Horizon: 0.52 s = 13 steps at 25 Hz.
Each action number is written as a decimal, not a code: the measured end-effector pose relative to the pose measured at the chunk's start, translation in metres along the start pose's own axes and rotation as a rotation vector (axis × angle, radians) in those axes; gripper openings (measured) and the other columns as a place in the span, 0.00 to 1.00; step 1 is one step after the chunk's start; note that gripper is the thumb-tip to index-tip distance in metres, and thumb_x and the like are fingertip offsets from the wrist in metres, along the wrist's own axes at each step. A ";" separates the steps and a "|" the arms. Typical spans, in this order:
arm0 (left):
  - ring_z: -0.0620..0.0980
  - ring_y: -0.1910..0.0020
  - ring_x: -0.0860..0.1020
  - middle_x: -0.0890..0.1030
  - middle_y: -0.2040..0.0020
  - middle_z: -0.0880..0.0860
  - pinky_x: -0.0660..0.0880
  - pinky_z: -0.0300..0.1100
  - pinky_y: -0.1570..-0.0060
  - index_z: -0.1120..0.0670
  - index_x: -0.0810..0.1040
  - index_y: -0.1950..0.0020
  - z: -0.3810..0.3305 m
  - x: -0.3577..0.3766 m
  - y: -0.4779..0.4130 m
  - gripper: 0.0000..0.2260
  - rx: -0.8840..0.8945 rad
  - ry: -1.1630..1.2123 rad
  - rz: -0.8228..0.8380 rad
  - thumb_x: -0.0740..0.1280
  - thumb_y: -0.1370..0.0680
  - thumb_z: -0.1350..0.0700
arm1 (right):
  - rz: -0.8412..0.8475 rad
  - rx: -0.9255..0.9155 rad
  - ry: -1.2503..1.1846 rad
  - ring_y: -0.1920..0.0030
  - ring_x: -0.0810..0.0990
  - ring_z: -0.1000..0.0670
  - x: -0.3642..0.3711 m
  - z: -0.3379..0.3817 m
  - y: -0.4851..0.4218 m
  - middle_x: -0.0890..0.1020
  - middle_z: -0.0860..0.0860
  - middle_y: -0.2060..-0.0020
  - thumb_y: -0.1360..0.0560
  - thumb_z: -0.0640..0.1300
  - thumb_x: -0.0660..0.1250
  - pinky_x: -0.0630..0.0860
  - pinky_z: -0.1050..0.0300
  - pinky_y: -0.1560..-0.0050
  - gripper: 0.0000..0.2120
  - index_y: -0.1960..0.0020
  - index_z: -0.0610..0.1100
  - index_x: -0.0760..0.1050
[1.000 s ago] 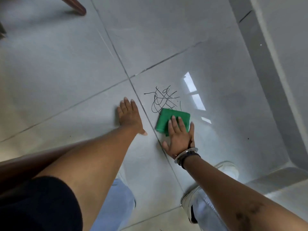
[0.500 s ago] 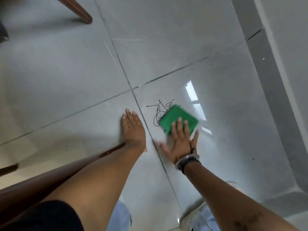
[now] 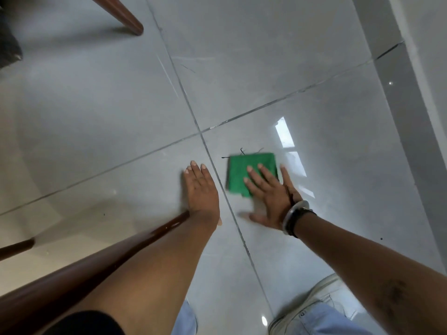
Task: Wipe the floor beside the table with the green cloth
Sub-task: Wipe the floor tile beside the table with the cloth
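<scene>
On grey floor tiles (image 3: pixel 254 56) beside a wooden table leg (image 3: pixel 121 16): green cloth (image 3: pixel 242 172) pressed flat under open right hand (image 3: pixel 271 197), covering black scribble (image 3: pixel 242 151); left hand (image 3: pixel 202 192) splayed flat just beside, across a grout line (image 3: pixel 232 213).

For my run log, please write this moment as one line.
step: wiping | right hand: flat on green cloth | left hand: braced on floor | black scribble: mostly covered
</scene>
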<state>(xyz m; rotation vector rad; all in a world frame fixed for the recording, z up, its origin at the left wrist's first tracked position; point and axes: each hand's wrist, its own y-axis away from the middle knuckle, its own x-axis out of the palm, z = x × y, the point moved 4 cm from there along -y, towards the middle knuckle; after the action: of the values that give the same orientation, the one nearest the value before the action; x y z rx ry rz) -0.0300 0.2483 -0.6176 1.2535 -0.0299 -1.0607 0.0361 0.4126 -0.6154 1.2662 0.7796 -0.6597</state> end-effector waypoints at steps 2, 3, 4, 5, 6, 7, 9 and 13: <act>0.71 0.25 0.46 0.44 0.26 0.75 0.39 0.64 0.28 0.73 0.33 0.30 0.004 0.004 0.000 0.72 0.027 0.012 -0.022 0.71 0.46 0.27 | 0.046 -0.404 0.127 0.21 0.48 0.45 0.008 -0.014 0.018 0.52 0.50 0.21 0.29 0.71 0.52 0.33 0.36 0.27 0.41 0.22 0.51 0.55; 0.71 0.25 0.46 0.44 0.26 0.75 0.39 0.64 0.28 0.73 0.33 0.30 0.006 0.007 -0.002 0.72 0.040 0.007 -0.049 0.70 0.46 0.25 | 0.082 -0.509 0.154 0.22 0.50 0.46 0.009 -0.025 0.023 0.53 0.51 0.21 0.29 0.70 0.53 0.35 0.36 0.27 0.40 0.23 0.51 0.55; 0.71 0.25 0.45 0.44 0.26 0.75 0.38 0.63 0.28 0.73 0.33 0.30 0.008 0.009 -0.003 0.72 0.054 0.007 -0.066 0.68 0.46 0.25 | 0.083 -0.519 0.157 0.22 0.51 0.46 0.008 -0.033 0.023 0.54 0.52 0.22 0.28 0.70 0.53 0.35 0.36 0.27 0.38 0.23 0.53 0.57; 0.71 0.25 0.45 0.43 0.26 0.75 0.38 0.63 0.28 0.72 0.33 0.29 0.010 0.011 -0.003 0.71 0.066 0.019 -0.073 0.68 0.45 0.24 | 0.033 -0.446 0.142 0.22 0.53 0.47 0.005 -0.038 0.015 0.56 0.53 0.22 0.27 0.70 0.51 0.34 0.36 0.27 0.37 0.23 0.54 0.58; 0.70 0.25 0.44 0.42 0.26 0.75 0.38 0.63 0.28 0.71 0.33 0.29 0.011 0.011 -0.003 0.71 0.075 0.035 -0.075 0.68 0.45 0.24 | -0.019 -0.297 0.107 0.22 0.54 0.47 -0.001 -0.039 0.003 0.57 0.53 0.22 0.27 0.71 0.49 0.33 0.36 0.27 0.36 0.24 0.55 0.58; 0.70 0.25 0.44 0.42 0.26 0.74 0.37 0.63 0.28 0.71 0.34 0.28 0.011 0.010 -0.003 0.71 0.078 0.049 -0.074 0.68 0.46 0.24 | -0.072 -0.111 0.046 0.22 0.53 0.48 -0.006 -0.036 -0.011 0.56 0.52 0.21 0.28 0.72 0.46 0.33 0.35 0.28 0.38 0.24 0.55 0.56; 0.71 0.25 0.44 0.43 0.26 0.75 0.38 0.63 0.28 0.71 0.34 0.29 0.012 0.008 -0.002 0.71 0.072 0.064 -0.071 0.69 0.46 0.25 | -0.073 0.102 -0.051 0.21 0.47 0.47 -0.014 -0.013 -0.032 0.49 0.52 0.21 0.31 0.76 0.44 0.30 0.35 0.29 0.42 0.22 0.55 0.50; 0.72 0.25 0.44 0.45 0.26 0.75 0.39 0.64 0.28 0.74 0.34 0.31 0.007 -0.001 0.002 0.70 0.101 0.020 -0.048 0.69 0.44 0.26 | 0.041 -0.267 0.104 0.21 0.46 0.44 0.003 0.002 0.000 0.50 0.50 0.21 0.28 0.72 0.46 0.27 0.36 0.29 0.41 0.22 0.52 0.52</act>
<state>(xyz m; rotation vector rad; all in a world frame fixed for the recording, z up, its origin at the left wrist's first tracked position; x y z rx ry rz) -0.0332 0.2434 -0.6123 1.3620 -0.0385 -1.0987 0.0374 0.4106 -0.6176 1.0747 0.8933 -0.4421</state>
